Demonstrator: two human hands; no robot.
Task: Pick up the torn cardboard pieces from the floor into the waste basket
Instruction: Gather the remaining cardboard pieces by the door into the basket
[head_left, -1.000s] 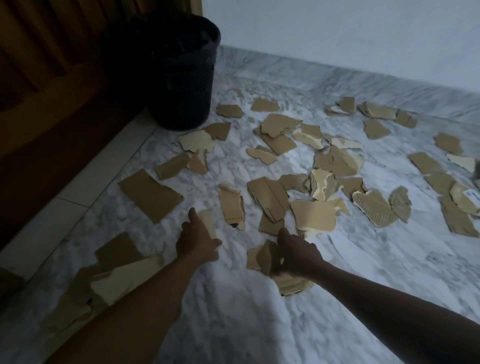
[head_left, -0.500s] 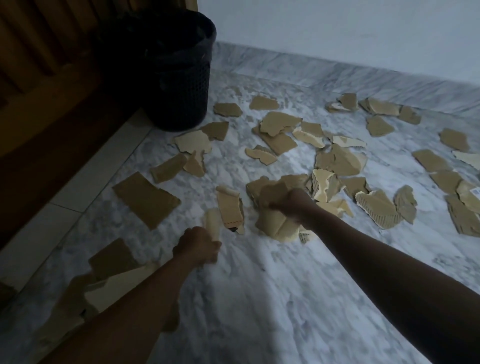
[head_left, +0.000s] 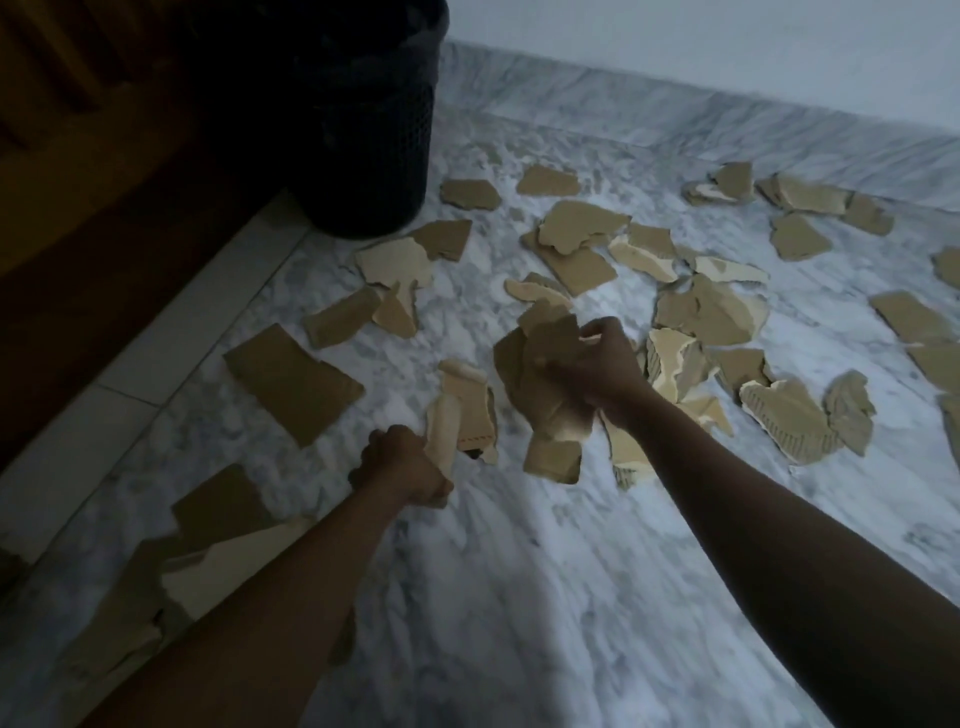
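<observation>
Several torn brown cardboard pieces lie scattered over the marble floor. My right hand is closed on a bunch of cardboard pieces, held above the floor near the middle. My left hand grips a pale strip of cardboard just below and to the left. The black mesh waste basket stands at the top left, well beyond both hands. A large flat piece lies left of my left hand.
A dark wooden door or panel runs along the left side, with a pale threshold strip beside it. A marble skirting and white wall close the far side. More cardboard lies under my left forearm.
My right hand has gathered more pieces and lifted the bunch forward, away from me. My left hand has closed on the pale strip and raised it slightly.
</observation>
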